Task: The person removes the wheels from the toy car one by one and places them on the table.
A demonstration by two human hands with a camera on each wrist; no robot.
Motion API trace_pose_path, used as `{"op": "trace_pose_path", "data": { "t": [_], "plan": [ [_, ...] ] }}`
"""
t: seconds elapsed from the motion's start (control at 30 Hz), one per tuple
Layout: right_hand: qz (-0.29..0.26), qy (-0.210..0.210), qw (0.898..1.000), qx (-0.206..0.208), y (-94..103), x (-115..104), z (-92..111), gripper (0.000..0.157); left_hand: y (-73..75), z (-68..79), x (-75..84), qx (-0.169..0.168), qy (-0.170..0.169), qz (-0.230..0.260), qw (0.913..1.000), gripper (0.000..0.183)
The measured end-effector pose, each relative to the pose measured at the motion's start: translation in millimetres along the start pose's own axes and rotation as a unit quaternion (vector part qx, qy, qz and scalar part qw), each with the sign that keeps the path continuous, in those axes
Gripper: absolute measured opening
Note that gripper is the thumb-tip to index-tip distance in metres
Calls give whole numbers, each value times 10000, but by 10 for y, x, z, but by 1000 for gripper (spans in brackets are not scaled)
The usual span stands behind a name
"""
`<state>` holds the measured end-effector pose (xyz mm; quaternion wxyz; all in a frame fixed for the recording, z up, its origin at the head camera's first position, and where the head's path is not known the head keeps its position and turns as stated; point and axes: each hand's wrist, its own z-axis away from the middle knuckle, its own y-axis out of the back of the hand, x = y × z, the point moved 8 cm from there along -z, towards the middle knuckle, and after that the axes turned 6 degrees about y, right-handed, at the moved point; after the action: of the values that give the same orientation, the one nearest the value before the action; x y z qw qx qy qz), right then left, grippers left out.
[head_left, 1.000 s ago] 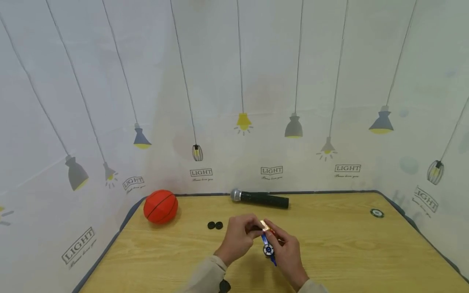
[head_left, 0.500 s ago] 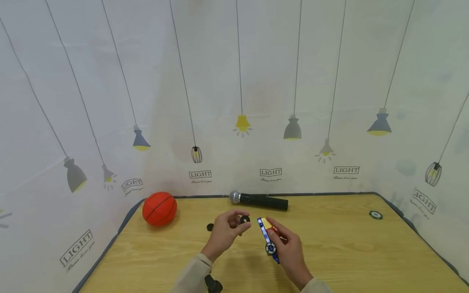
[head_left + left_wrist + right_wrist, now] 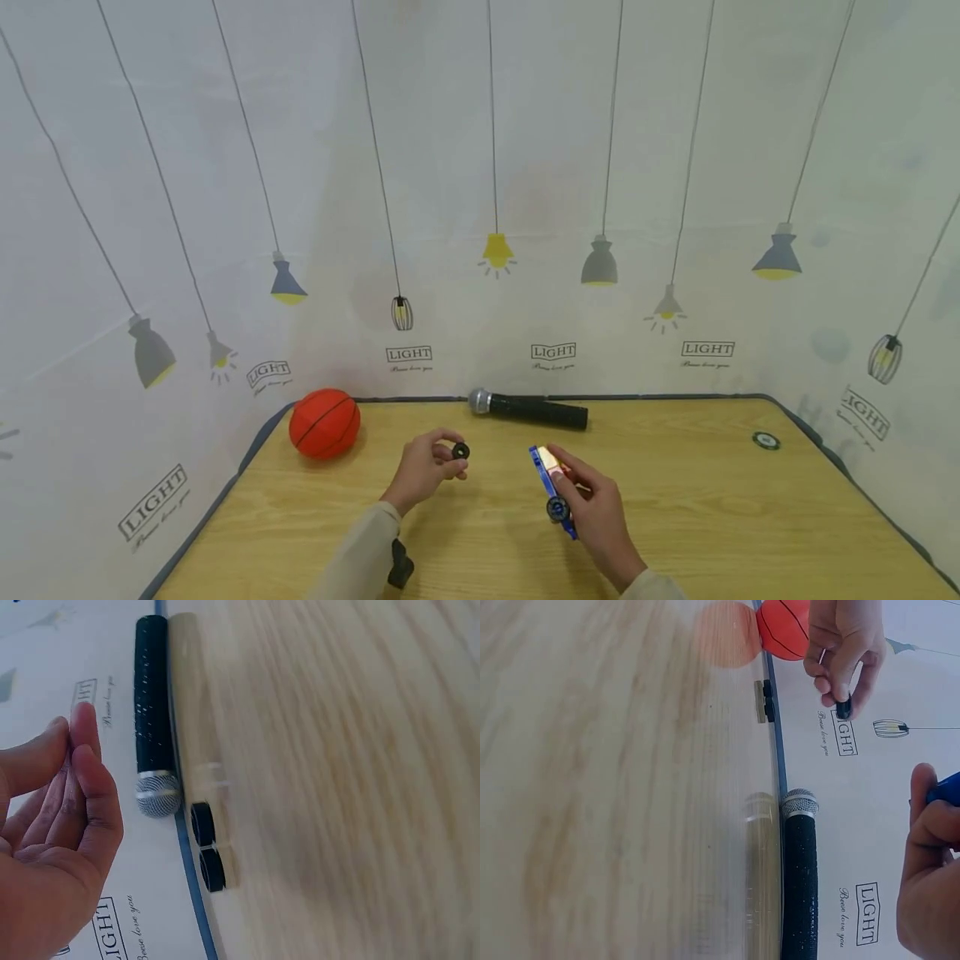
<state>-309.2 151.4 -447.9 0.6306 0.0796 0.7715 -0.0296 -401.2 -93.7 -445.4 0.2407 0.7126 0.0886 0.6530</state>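
In the head view my left hand [image 3: 423, 469] is held over the table, left of my right hand. It pinches a small black toy wheel [image 3: 461, 451] with a hole at its centre between thumb and fingers. The right wrist view shows this wheel [image 3: 844, 709] edge-on at the fingertips. From the left wrist, my left hand [image 3: 71, 817] hides it. My right hand [image 3: 596, 508] grips a blue toy car [image 3: 542, 468] with a yellow and red top. One dark wheel [image 3: 557, 509] shows on the car's near end. Fingers cover much of the car.
Two black wheels [image 3: 212, 870] lie side by side on the table [image 3: 720, 517]. A microphone [image 3: 536, 412] rests along the back edge. A red ball [image 3: 325, 423] with black lines sits back left, a round green-and-white chip [image 3: 767, 440] back right. Printed wall sheets surround the table.
The hands were together at the car one second ago. My left hand has drawn away to the left with the wheel. My right hand and the car have barely moved.
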Motion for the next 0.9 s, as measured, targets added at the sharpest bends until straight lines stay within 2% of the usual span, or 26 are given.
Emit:
{"op": "trace_pose_path", "data": {
  "t": [0.13,0.2,0.37,0.6,0.73,0.9],
  "plan": [
    [27,-22,10000,-82,-23,1,3,39,4,-131,-77,96,64,-691,9975,30],
    [52,-47,9999,-110,-35,8,2,38,12,-202,-106,204,53,-1095,9938,28],
    [85,-79,9998,-142,-59,31,4,39,1,-350,-191,189,20,-1795,9836,25],
    [124,-72,9996,-240,-87,47,2,37,-56,-442,-269,74,26,-2282,9736,24],
    [192,-83,9994,-264,-92,57,-4,37,-125,-490,-257,116,-111,-2725,9620,25],
    [141,-66,9994,-316,-101,59,-17,35,-174,-518,-232,269,-63,-3147,9488,24]
  ]
}}
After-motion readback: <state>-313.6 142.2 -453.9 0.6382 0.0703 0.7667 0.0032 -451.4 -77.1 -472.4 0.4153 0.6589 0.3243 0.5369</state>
